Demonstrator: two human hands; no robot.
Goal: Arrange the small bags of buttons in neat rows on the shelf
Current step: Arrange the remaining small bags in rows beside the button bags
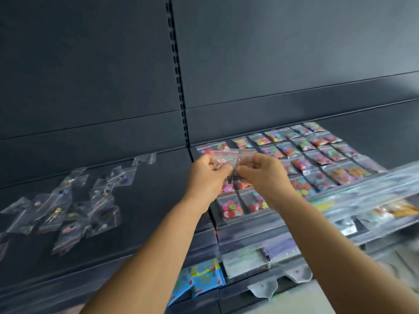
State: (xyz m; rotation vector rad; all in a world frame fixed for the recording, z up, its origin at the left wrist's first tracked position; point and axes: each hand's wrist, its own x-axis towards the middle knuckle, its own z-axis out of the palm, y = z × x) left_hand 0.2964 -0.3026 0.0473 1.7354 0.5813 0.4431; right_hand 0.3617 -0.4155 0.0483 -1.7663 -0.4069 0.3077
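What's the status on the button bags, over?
Left hand and right hand both pinching small bags above the shelf. Neat rows right; loose bags scattered left. Nothing in the way.

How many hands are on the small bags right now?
2: the left hand and the right hand both pinch a bunch of small bags above the shelf, between the loose pile and the neat rows.

Left hand (207,175): bare, no glove | Right hand (264,175): bare | Forearms: uncovered, no sleeves in view
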